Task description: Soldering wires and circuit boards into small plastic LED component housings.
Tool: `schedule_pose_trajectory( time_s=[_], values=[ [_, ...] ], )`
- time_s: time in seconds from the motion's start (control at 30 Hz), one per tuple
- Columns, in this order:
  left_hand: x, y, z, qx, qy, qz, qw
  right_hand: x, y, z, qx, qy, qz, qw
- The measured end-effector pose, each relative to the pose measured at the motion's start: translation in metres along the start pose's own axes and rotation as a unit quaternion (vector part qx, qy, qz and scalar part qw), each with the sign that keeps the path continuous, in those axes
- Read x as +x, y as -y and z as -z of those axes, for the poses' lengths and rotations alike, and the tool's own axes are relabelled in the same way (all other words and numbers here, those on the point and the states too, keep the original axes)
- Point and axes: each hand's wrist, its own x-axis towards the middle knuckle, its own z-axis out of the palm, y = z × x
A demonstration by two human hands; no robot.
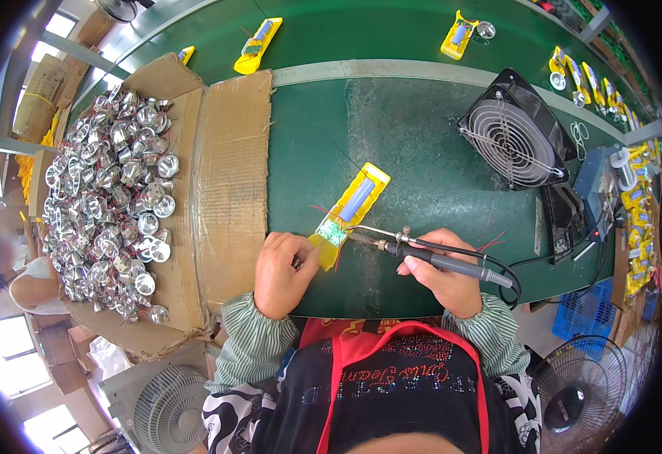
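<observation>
The left hand (pixel 285 272) is at the lower end of a yellow casing (pixel 376 178), its fingers (pixel 293 244) curled and grasping that end; a small metallic bit shows among them, too small to tell what it is; the casing lies slantwise on the green table (pixel 308 136), in front of the person and right of a cardboard flap (pixel 232 151); in it sit a blue battery (pixel 358 198) and, nearer the left hand, a lit green circuit board (pixel 332 231) with thin wires.

The right hand (pixel 448 284) has its fingers closed around the grey handle of a soldering iron (pixel 452 263); the tip points left at the board, though I cannot tell whether it touches; a thin metal tube (pixel 380 229) runs above the tip.

Left of the flap, silver lamp cups (pixel 111 204) fill a cardboard box (pixel 187 113); a black fan (pixel 512 140) stands at upper right; beyond, more yellow casings (pixel 259 45) lie on a green belt (pixel 376 38).
</observation>
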Motion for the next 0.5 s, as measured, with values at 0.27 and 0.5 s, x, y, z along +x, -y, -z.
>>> schedule_pose_trajectory(
  time_s=[0.27, 0.5],
  values=[
    [0.004, -0.005, -0.003, -0.026, -0.025, 0.023, 0.999, 0.004, -0.003, -0.007, 0.011, 0.005, 0.012, 1.000],
    [0.008, 0.002, -0.009, -0.023, 0.000, 0.020, 1.000, 0.009, -0.008, -0.014, 0.013, 0.012, -0.017, 1.000]
  ],
)
